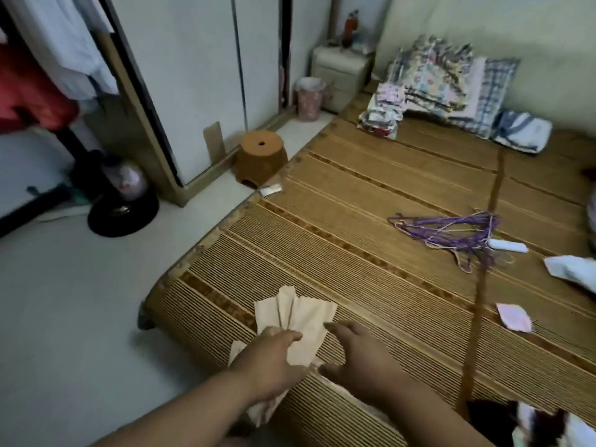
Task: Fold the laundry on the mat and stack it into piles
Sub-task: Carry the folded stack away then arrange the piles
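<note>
A cream-coloured garment point(298, 312) lies crumpled near the front left corner of the bamboo mat point(371, 201). My left hand point(271, 359) rests on its middle with the fingers lying on the cloth; the palm hides whether it grips a fold. My right hand point(358, 356) hovers just right of the garment, fingers spread and relaxed, thumb near the cloth's lower edge. A stack of folded laundry point(382, 114) sits at the far end of the mat. A white piece point(574, 269) and a small pink piece point(514, 317) lie at the right.
Purple hangers point(451, 233) lie tangled mid-mat beside a white remote point(508, 246). Pillows and bedding point(451, 82) lean on the far wall. An orange stool point(261, 159), a fan base point(124, 208) and a pink bin point(309, 98) stand on the floor left of the mat. Dark patterned cloth point(532, 421) lies bottom right.
</note>
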### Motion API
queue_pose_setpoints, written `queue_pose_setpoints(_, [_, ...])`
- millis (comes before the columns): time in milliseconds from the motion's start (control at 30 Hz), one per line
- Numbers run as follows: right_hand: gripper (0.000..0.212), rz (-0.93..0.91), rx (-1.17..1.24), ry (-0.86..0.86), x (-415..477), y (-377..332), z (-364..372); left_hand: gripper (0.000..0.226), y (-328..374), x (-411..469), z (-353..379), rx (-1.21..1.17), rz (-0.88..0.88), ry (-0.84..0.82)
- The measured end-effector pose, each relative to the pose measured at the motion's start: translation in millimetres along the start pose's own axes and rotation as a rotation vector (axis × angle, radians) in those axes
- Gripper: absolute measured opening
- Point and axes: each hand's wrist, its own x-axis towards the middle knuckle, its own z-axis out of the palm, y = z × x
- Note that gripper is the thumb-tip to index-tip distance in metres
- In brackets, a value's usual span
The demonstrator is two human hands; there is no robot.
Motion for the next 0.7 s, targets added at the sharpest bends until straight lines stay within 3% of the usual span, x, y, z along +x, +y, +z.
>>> queue_pose_setpoints(233, [0.072, 0.137, 0.091, -0.112, 124.1, -24.7, 65.0, 0.068, -99.7, 97.8, -18.8, 0.095, -0.046, -0.093])
queue_pose_setpoints(500, [0.073, 0.220, 0.084, -0.232, 205.5, -3.5, 167.6, 0.064, -159.9, 183.4, 49.7, 0.059, -0.079, -0.216])
queue_pose_setpoints(600, [0.076, 0.277, 0.032, -0.187, 219.5, -7.1, 202.9, 0.059, -172.5, 201.8, 70.3, 0.099, -0.088, -0.210])
queue_pose_setpoints(700, [0.051, 0.313, 0.002, -0.088, 222.4, -6.7, 212.5, 0.058, -178.2, 207.6, 74.2, 0.110, -0.102, -0.168])
